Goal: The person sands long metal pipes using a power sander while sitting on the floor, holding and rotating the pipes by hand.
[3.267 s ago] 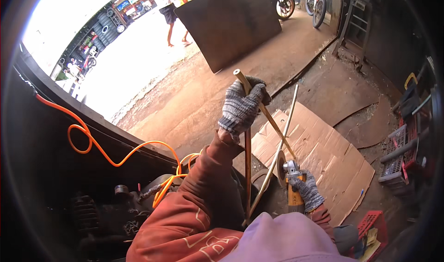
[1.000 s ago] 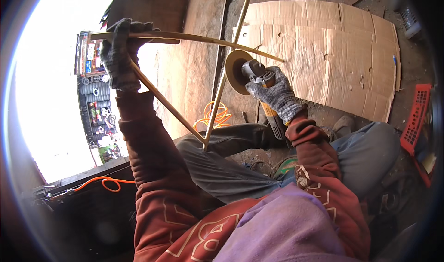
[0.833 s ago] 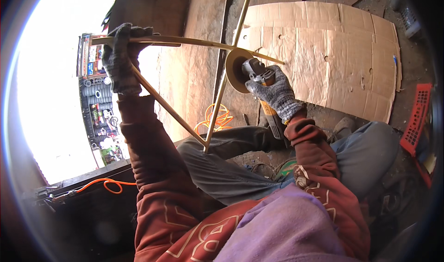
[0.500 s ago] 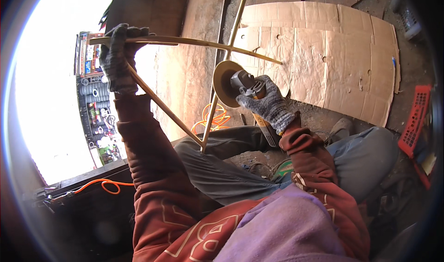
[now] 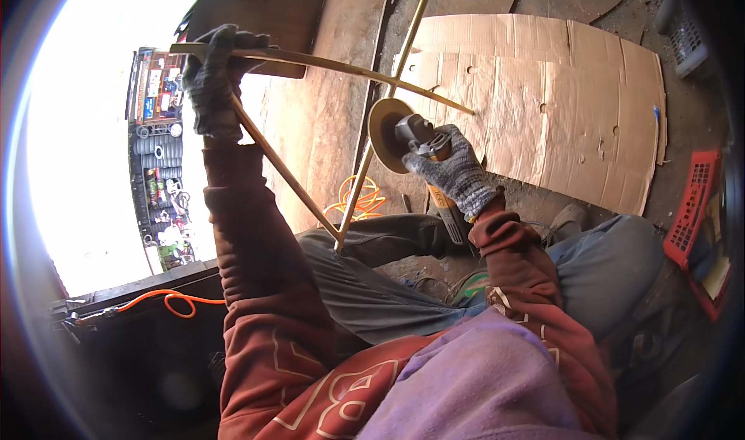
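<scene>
My left hand (image 5: 211,79), in a grey knit glove, is closed around the upper left corner of a metal frame (image 5: 287,172) made of thin yellowish bars. The frame's bars cross near the top middle, and its lower corner rests at my left knee. In a matching glove, my right hand (image 5: 458,172) grips an angle grinder (image 5: 442,199) by its head end. The grinder's large round disc (image 5: 386,136) sits beside the long bar, just below the crossing; whether disc and metal touch, I cannot tell.
Flattened cardboard (image 5: 559,106) covers the floor ahead to the right. An orange cable (image 5: 365,199) lies coiled behind the frame, and an orange hose (image 5: 182,300) loops at the left. A red perforated crate (image 5: 693,207) stands at far right. Shelves of goods (image 5: 159,161) show beyond the bright opening.
The frame and my left hand have shifted slightly right and up in the picture. The grinder has moved a little right with the frame; both grips are the same.
</scene>
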Demonstrator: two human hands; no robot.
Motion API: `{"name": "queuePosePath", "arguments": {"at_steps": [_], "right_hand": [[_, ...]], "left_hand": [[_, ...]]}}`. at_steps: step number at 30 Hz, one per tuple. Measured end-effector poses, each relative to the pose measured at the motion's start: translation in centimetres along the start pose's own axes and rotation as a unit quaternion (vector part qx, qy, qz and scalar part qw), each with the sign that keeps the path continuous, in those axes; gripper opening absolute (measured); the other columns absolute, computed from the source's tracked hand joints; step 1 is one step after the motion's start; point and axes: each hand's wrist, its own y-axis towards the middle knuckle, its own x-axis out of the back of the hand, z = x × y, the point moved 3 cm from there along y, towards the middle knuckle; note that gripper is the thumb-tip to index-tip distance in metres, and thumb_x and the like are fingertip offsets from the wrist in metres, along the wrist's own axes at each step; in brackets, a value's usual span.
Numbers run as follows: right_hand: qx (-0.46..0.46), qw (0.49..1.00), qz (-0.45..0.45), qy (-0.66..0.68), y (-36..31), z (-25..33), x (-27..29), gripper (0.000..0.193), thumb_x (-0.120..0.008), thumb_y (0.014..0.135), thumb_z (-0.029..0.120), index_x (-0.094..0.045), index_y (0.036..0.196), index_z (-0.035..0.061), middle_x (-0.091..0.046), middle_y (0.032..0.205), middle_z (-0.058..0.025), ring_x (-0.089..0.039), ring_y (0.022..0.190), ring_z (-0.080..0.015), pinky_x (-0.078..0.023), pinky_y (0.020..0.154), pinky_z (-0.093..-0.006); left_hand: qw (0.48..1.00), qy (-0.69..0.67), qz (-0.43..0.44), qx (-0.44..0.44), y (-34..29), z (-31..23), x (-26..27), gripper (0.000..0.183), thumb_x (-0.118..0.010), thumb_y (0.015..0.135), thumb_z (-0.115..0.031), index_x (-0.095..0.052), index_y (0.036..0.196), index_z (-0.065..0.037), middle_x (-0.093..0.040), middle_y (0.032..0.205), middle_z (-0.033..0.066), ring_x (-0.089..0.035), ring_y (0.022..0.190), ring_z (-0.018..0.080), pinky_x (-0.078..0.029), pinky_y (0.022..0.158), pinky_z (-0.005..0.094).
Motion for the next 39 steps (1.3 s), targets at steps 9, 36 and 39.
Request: {"name": "queuePosePath", "arguments": {"at_steps": [9,36,39], "right_hand": [[0.071,0.951,-0.062,0.296,-1.7,0.0,6.2,0.044,-0.078,0.075,0.001,-0.056,0.113,0.0017,-0.066,0.102,-0.0105,-0.067,0.084,-0.0194,-0.058,0.073,-0.0322],[-0.043,0.633,0.091,-0.767,-12.7,20.2,1.4,0.078,-0.08,0.067,0.052,-0.051,0.123,0.0067,-0.065,0.102,-0.0164,-0.066,0.094,-0.0341,-0.052,0.084,-0.0407],[-0.099,0.554,0.118,-0.818,-10.2,18.3,-0.6,0.083,-0.078,0.068,0.056,-0.048,0.126,0.0057,-0.067,0.1,-0.0181,-0.066,0.095,-0.0361,-0.052,0.085,-0.0426]], "left_hand": [[0.987,0.156,-0.014,-0.03,2.6,-1.9,-3.6,0.017,-0.063,0.09,-0.01,-0.063,0.099,0.005,-0.067,0.091,0.0152,-0.068,0.085,0.0249,-0.058,0.078,0.0389],[0.952,-0.047,0.037,-0.3,-6.4,-3.0,-5.3,0.012,-0.07,0.08,-0.012,-0.063,0.086,-0.005,-0.061,0.067,0.0038,-0.057,0.06,0.0114,-0.047,0.057,0.0279],[0.963,-0.08,0.044,-0.253,-6.8,-3.1,-5.1,0.015,-0.07,0.077,-0.015,-0.066,0.086,-0.004,-0.064,0.071,0.0124,-0.065,0.067,0.0241,-0.051,0.062,0.0336]]}}
